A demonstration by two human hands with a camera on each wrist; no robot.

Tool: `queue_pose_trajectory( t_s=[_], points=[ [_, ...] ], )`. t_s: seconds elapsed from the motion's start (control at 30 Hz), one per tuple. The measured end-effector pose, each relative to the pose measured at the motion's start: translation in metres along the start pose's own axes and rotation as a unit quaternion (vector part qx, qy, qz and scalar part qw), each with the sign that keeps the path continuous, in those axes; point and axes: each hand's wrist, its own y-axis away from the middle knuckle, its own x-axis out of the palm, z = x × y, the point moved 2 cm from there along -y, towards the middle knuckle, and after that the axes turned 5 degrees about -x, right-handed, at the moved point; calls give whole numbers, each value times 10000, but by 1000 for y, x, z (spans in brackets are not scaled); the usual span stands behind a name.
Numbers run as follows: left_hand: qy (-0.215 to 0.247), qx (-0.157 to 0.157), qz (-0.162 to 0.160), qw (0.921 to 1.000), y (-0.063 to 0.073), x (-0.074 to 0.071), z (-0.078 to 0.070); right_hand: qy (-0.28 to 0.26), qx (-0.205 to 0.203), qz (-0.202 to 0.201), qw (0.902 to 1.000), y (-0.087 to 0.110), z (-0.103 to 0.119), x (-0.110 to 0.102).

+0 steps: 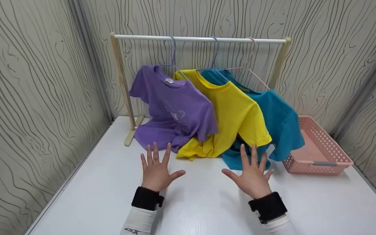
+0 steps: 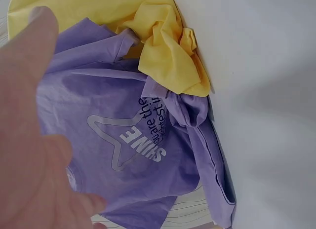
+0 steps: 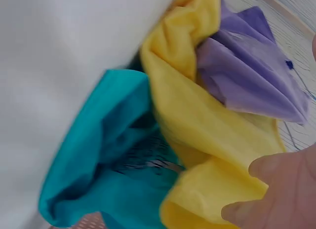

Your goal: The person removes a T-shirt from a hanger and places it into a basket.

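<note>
Both hands hold nothing, their fingers spread wide. My left hand is just in front of the purple T-shirt, which in the left wrist view shows a star outline and the word SHINE. My right hand is before the yellow T-shirt and the teal T-shirt, its fingertips overlapping the teal hem in the head view. All three shirts hang on thin hangers, and their lower parts bunch on the white table. The yellow shirt partly covers the teal one.
A small rack with a white rail and wooden posts stands at the back of the table. To the right sits a pink perforated basket, its left side partly behind the teal shirt. Wood-grain patterned walls enclose the table.
</note>
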Motion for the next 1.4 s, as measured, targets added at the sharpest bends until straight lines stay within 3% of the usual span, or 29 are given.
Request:
queue_pose_trajectory(
  t_s=[0.37,0.57,0.8,1.03,1.2,1.4],
  points=[
    [74,-53,40,10000,-2,-3,1,131,-407,-897,9951,-19,62,-63],
    [122,-69,22,9999,-4,-1,0,361,-376,-878,9948,-42,96,-81],
    [155,-134,79,9998,-5,1,1,311,-854,-849,9922,-92,128,-78],
    [84,-155,114,9998,-4,3,0,-48,-910,-717,9933,-136,137,-64],
    [117,-186,159,9996,-3,3,1,-287,-1060,-635,9919,-154,139,-60],
    [177,-227,154,9995,-2,1,2,-773,-1416,-460,9858,-163,147,-59]
  ],
)
